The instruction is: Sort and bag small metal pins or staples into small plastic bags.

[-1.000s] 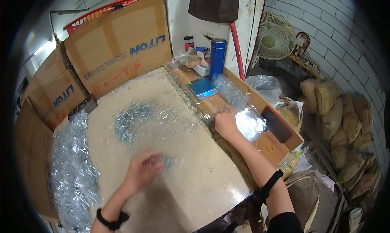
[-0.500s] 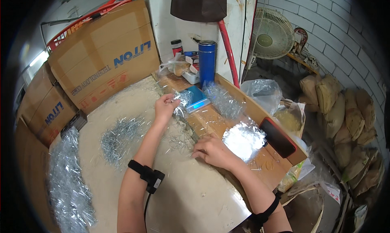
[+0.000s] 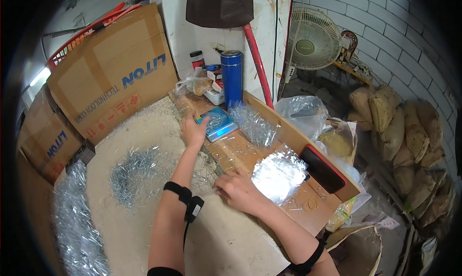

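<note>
A small digital scale (image 3: 223, 131) with a blue platform and lit display stands on the brown wooden board. Thin silver metal pins lie on its platform. My left hand (image 3: 194, 131) is at the scale's left edge, thumb apart from the fingers, with nothing visible in it. At the board's near left edge, my right hand (image 3: 236, 190) is closed with its fingers curled down; whatever they may hold is hidden. Beside the scale lies a clear plastic bag of pins (image 3: 256, 124). A loose heap of pins (image 3: 127, 177) is spread on the pale work surface (image 3: 159, 228).
Shiny clear plastic (image 3: 279, 175) and a dark phone (image 3: 322, 169) lie on the board. A blue cylinder (image 3: 231, 76) stands behind the scale. More pins in plastic (image 3: 77, 218) line the left edge. Cardboard boxes (image 3: 115, 74) and a wooden rim (image 3: 288, 127) border the work area.
My left hand has gone from the pins over the scale to its left edge, and its thumb now stands apart. More of the platform shows. The whole view has shifted slightly.
</note>
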Action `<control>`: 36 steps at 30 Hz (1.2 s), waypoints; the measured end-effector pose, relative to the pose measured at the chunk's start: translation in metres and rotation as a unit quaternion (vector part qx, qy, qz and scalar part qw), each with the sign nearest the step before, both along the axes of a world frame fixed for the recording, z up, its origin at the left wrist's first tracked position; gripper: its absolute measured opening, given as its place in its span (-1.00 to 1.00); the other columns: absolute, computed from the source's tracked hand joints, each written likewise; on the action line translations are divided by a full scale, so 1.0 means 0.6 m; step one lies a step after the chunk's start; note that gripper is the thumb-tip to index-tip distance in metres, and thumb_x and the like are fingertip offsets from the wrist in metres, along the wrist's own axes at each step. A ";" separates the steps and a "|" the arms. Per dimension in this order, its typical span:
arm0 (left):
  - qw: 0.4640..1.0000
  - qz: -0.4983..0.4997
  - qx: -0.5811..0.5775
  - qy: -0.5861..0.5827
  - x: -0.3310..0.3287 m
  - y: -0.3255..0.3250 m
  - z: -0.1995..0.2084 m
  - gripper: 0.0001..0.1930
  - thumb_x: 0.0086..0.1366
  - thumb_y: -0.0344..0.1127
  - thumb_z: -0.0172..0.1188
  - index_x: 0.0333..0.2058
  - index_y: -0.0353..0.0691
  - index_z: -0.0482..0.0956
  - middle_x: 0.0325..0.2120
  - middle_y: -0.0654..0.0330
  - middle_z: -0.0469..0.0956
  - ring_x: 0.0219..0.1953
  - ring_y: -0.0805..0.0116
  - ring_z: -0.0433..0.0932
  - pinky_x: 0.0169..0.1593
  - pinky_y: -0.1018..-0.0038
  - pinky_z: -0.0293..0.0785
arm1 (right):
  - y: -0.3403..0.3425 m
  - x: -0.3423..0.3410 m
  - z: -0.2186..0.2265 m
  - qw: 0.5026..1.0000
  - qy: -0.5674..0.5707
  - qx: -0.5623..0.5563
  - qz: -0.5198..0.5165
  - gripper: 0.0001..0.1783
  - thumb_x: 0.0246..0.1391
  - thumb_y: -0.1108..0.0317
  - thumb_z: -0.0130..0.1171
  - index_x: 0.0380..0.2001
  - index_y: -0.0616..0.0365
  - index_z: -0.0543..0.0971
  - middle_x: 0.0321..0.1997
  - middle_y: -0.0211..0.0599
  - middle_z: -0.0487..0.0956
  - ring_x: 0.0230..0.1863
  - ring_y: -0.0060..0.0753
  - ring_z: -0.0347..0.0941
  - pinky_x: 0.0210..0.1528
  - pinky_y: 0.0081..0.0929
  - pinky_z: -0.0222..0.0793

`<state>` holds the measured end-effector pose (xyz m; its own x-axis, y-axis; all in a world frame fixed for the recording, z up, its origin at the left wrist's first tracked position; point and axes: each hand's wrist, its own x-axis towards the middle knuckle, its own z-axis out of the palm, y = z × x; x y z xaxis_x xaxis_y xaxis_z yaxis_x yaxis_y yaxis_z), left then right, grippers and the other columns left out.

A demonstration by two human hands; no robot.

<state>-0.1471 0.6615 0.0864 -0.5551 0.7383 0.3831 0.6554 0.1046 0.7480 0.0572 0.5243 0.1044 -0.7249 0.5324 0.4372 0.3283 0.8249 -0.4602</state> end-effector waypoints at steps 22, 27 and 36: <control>0.980 -0.086 -0.140 0.109 -0.025 -0.057 0.055 -0.66 0.09 -0.11 0.19 -0.25 -0.24 0.61 -0.20 -0.08 0.55 -0.09 0.03 0.50 -0.03 0.26 0.40 | -0.027 -0.024 -0.012 0.996 0.011 -0.060 0.068 -0.85 -0.02 0.33 0.14 -0.51 0.19 0.52 -0.48 -0.08 0.55 -0.31 -0.07 0.49 -0.16 -0.22 0.28; 0.982 -0.008 -0.171 0.085 -0.045 -0.005 0.035 -0.42 0.08 0.15 0.18 -0.18 -0.31 0.56 -0.15 -0.16 0.50 -0.08 0.00 0.50 -0.05 0.22 0.41 | -0.034 -0.029 -0.019 0.998 -0.028 -0.009 0.055 -0.91 -0.08 0.41 0.13 -0.44 0.15 0.53 -0.43 -0.24 0.56 -0.20 -0.21 0.46 -0.09 -0.32 0.25; 0.950 0.030 -0.298 0.092 0.007 0.013 0.052 -0.08 -0.14 0.38 0.25 -0.05 -0.40 0.38 -0.08 -0.14 0.47 -0.02 0.04 0.49 -0.03 0.27 0.43 | -0.034 -0.029 -0.022 0.992 -0.108 0.035 0.053 -0.83 -0.04 0.34 0.14 -0.34 0.14 0.55 -0.34 -0.30 0.51 -0.13 -0.30 0.40 -0.05 -0.38 0.19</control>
<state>-0.1428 0.6695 0.1176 -0.5662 0.8243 0.0023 0.7495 0.5137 0.4175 0.0400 0.5040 0.0910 -0.8559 0.4220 0.2988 0.3224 0.8873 -0.3298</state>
